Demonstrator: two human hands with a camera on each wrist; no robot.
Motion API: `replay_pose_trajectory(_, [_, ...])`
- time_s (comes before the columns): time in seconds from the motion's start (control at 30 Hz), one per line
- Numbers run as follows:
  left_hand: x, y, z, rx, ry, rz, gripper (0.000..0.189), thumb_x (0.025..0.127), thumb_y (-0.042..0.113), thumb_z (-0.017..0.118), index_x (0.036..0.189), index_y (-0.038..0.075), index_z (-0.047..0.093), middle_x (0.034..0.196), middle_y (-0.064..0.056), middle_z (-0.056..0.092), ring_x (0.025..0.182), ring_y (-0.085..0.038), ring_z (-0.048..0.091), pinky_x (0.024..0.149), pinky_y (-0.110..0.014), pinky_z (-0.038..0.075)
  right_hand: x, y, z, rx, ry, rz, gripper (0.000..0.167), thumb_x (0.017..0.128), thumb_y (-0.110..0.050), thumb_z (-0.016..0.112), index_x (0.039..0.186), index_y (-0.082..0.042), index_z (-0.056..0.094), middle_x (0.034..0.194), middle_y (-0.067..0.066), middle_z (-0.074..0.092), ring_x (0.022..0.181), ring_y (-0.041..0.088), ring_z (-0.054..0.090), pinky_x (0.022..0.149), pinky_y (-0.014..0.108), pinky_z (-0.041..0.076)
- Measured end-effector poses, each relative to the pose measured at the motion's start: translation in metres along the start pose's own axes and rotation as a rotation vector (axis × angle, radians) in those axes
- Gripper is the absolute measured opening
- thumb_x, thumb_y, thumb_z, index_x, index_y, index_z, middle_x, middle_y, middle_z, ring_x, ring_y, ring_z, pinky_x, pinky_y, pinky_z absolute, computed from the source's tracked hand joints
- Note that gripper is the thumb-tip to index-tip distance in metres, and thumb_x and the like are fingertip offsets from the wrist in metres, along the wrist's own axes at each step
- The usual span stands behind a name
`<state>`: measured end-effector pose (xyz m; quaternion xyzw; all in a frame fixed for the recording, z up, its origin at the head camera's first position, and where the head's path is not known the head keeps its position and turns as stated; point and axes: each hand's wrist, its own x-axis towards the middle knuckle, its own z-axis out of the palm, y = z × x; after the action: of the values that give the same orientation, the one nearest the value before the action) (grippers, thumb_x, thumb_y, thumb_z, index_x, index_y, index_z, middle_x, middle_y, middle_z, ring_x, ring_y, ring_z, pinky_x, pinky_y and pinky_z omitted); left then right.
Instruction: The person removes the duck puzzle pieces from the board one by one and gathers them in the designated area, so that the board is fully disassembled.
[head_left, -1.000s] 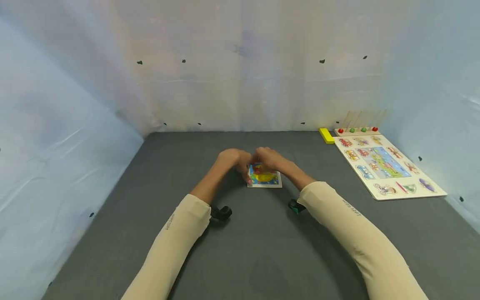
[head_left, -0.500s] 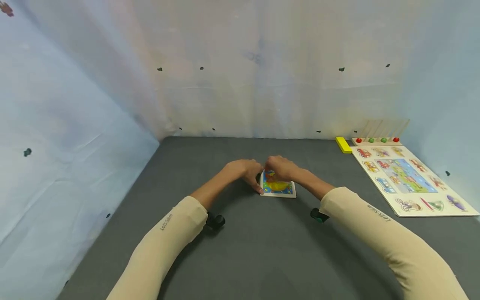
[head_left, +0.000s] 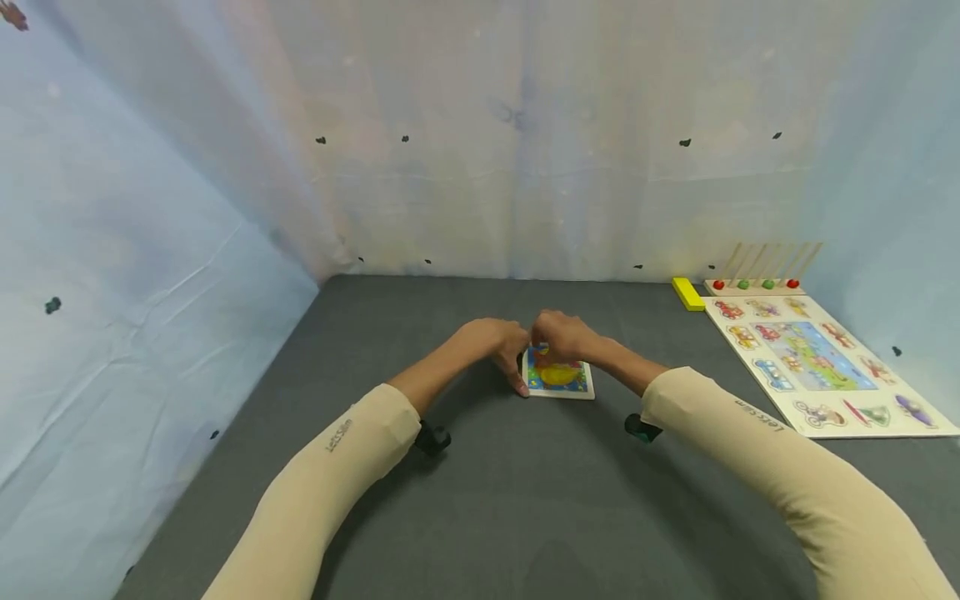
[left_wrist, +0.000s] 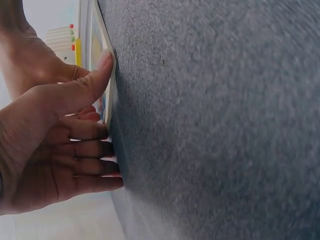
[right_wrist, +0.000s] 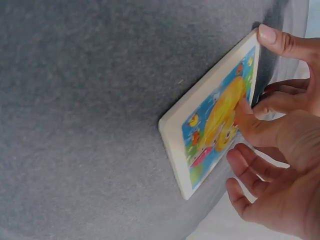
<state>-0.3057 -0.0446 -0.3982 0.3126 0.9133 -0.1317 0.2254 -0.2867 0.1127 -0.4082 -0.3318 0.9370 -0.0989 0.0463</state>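
Note:
A small square picture puzzle (head_left: 562,382) with a pale rim and a yellow duck on blue lies flat on the dark table. My left hand (head_left: 507,350) holds its left side, the thumb at the near corner and the fingers along the edge toward the back. In the right wrist view, that left thumb (right_wrist: 270,36) rests on the rim's corner. My right hand (head_left: 562,336) is over the far part of the puzzle. Its thumb (right_wrist: 247,120) touches the duck picture (right_wrist: 215,120), while the other fingers bend loosely beside it; the index fingertip is hidden.
At the right lies a large pale peg-puzzle board (head_left: 765,379) with several picture pieces. Behind it stands a wooden rack (head_left: 756,287) with thin upright sticks and red and green beads. A yellow block (head_left: 687,294) lies beside them. Pale sheeting (head_left: 480,192) walls the table.
The head view has swung, so the scene sits farther right and lower. Both hands stay at the puzzle, with only slight finger movement.

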Motion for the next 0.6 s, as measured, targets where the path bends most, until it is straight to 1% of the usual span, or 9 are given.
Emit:
replay_pose_trajectory(0.03, [-0.0009, 0.0001, -0.0002, 0.004, -0.006, 0.003, 0.082, 0.080, 0.074, 0.076, 0.135, 0.013, 0.064, 0.130, -0.008, 0.071, 0.105, -0.020, 0.067, 0.097, -0.038, 0.054, 0.0000, -0.0011, -0.0005, -0.002, -0.005, 0.018, 0.022, 0.087, -0.010, 0.084, 0.103, 0.004, 0.077, 0.107, 0.021, 0.067, 0.093, 0.031, 0.063, 0.081, 0.050, 0.058])
replay_pose_trajectory(0.1, [-0.0021, 0.0009, -0.0004, 0.015, 0.008, 0.010, 0.082, 0.081, 0.074, 0.076, 0.135, 0.014, 0.064, 0.132, -0.008, 0.070, 0.109, -0.021, 0.066, 0.100, -0.038, 0.054, -0.0012, -0.0019, -0.0020, -0.013, -0.005, 0.047, 0.027, 0.087, -0.013, 0.086, 0.107, 0.002, 0.077, 0.110, 0.020, 0.068, 0.096, 0.031, 0.064, 0.083, 0.053, 0.058])
replay_pose_trajectory(0.17, [-0.0012, 0.0030, 0.0000, 0.027, 0.027, 0.014, 0.080, 0.081, 0.074, 0.076, 0.132, 0.013, 0.066, 0.129, -0.007, 0.070, 0.106, -0.019, 0.065, 0.098, -0.038, 0.054, -0.0032, -0.0003, -0.0024, -0.025, -0.002, 0.070, 0.031, 0.087, -0.015, 0.087, 0.110, 0.002, 0.075, 0.110, 0.019, 0.067, 0.097, 0.032, 0.064, 0.085, 0.054, 0.057])
replay_pose_trajectory(0.27, [0.0013, 0.0041, -0.0003, 0.042, 0.054, 0.011, 0.075, 0.080, 0.075, 0.076, 0.123, 0.014, 0.068, 0.114, -0.003, 0.070, 0.095, -0.015, 0.059, 0.088, -0.032, 0.052, -0.0053, 0.0043, -0.0024, -0.034, 0.023, 0.074, 0.035, 0.086, -0.016, 0.087, 0.112, 0.002, 0.071, 0.109, 0.018, 0.067, 0.097, 0.032, 0.065, 0.084, 0.052, 0.057])
replay_pose_trajectory(0.33, [0.0020, 0.0030, 0.0003, 0.045, 0.055, 0.001, 0.073, 0.080, 0.075, 0.076, 0.117, 0.013, 0.069, 0.102, 0.000, 0.066, 0.085, -0.013, 0.053, 0.079, -0.030, 0.047, -0.0053, 0.0060, -0.0012, -0.036, 0.050, 0.055, 0.037, 0.086, -0.015, 0.087, 0.112, 0.002, 0.068, 0.107, 0.017, 0.067, 0.095, 0.031, 0.066, 0.082, 0.051, 0.056])
replay_pose_trajectory(0.4, [0.0018, 0.0017, 0.0009, 0.045, 0.049, -0.012, 0.072, 0.080, 0.075, 0.076, 0.115, 0.013, 0.070, 0.096, 0.001, 0.062, 0.081, -0.013, 0.050, 0.075, -0.029, 0.043, -0.0053, 0.0067, -0.0003, -0.026, 0.082, 0.036, 0.036, 0.086, -0.015, 0.088, 0.110, 0.001, 0.066, 0.105, 0.017, 0.068, 0.092, 0.031, 0.066, 0.079, 0.049, 0.054])
replay_pose_trajectory(0.47, [0.0011, 0.0009, 0.0016, 0.049, 0.040, -0.018, 0.073, 0.080, 0.076, 0.075, 0.118, 0.013, 0.069, 0.098, 0.001, 0.062, 0.082, -0.012, 0.050, 0.075, -0.028, 0.043, -0.0057, 0.0065, 0.0001, -0.009, 0.108, 0.021, 0.036, 0.085, -0.015, 0.089, 0.106, 0.001, 0.065, 0.101, 0.017, 0.068, 0.088, 0.029, 0.065, 0.075, 0.046, 0.051])
replay_pose_trajectory(0.53, [0.0000, 0.0006, 0.0021, 0.050, 0.027, -0.015, 0.075, 0.081, 0.076, 0.074, 0.122, 0.013, 0.068, 0.104, -0.001, 0.065, 0.085, -0.014, 0.052, 0.077, -0.029, 0.044, -0.0060, 0.0063, 0.0002, 0.028, 0.140, 0.008, 0.032, 0.085, -0.013, 0.088, 0.102, 0.000, 0.065, 0.097, 0.017, 0.069, 0.083, 0.028, 0.065, 0.072, 0.043, 0.049])
replay_pose_trajectory(0.6, [-0.0016, 0.0004, 0.0019, 0.052, 0.016, -0.016, 0.078, 0.081, 0.077, 0.073, 0.125, 0.013, 0.067, 0.113, -0.004, 0.068, 0.090, -0.015, 0.056, 0.080, -0.031, 0.046, -0.0058, 0.0066, -0.0002, 0.080, 0.171, -0.020, 0.026, 0.085, -0.009, 0.087, 0.097, 0.001, 0.066, 0.092, 0.017, 0.070, 0.078, 0.027, 0.065, 0.070, 0.041, 0.051])
